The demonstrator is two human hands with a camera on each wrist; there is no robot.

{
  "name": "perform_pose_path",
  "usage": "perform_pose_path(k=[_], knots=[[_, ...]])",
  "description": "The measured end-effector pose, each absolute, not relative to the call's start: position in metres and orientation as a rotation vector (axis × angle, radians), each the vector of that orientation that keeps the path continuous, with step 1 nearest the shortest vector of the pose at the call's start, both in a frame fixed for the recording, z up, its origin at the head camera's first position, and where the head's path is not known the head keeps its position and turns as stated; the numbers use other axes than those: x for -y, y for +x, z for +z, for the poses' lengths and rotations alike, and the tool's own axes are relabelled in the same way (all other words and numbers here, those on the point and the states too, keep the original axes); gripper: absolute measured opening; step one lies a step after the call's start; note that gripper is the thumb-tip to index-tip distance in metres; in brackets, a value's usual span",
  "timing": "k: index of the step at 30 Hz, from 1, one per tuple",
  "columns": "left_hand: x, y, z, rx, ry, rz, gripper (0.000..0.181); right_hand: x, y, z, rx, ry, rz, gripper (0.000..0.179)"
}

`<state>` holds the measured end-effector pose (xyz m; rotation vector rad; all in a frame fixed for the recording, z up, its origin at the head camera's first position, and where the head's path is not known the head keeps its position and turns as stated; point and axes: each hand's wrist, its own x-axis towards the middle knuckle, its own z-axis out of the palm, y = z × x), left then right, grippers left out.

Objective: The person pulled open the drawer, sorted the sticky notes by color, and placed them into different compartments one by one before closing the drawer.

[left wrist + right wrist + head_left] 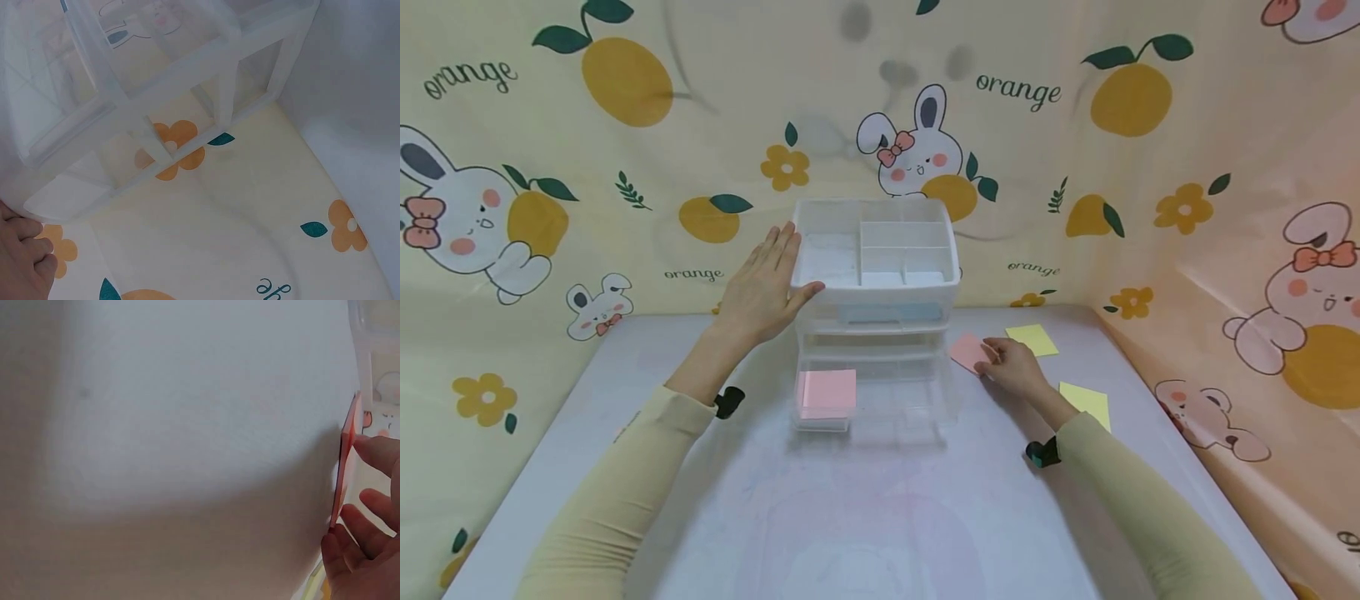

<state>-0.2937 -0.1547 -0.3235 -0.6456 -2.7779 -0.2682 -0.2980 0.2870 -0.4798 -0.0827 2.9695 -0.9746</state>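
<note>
A white plastic drawer organizer (880, 297) stands on the table, its lower clear drawer (902, 408) pulled out. My left hand (762, 287) rests against the organizer's left side, fingers extended and thumb near the top front edge. In the left wrist view, part of that hand (25, 256) shows beside the organizer's frame (181, 75). Pink sticky notes (829, 392) lie stacked in the drawer's left part. Right of the drawer, my right hand (1018, 371) pinches a pink sticky note pad (968, 353). The right wrist view shows this pad (342, 469) edge-on between thumb and fingers.
Two yellow sticky notes (1032, 339) lie on the table near the right hand, one behind it and one by the sleeve. The organizer's top tray has several compartments. A patterned cloth (820, 75) with rabbits and oranges hangs behind the white table (737, 517).
</note>
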Motion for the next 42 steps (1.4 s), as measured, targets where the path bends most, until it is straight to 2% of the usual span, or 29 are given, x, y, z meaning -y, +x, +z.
perform_pose_path(k=[23, 36, 42], knots=[[0.155, -0.292, -0.325, 2.764, -0.650, -0.269, 0.092, -0.285, -0.294, -0.478, -2.969, -0.093, -0.967, 0.059], [0.155, -0.293, -0.325, 2.761, -0.650, -0.284, 0.092, -0.278, -0.286, -0.476, -2.984, -0.038, -1.172, 0.069], [0.155, -0.292, -0.324, 2.761, -0.654, -0.289, 0.092, -0.274, -0.285, -0.474, -3.022, -0.049, -1.263, 0.064]])
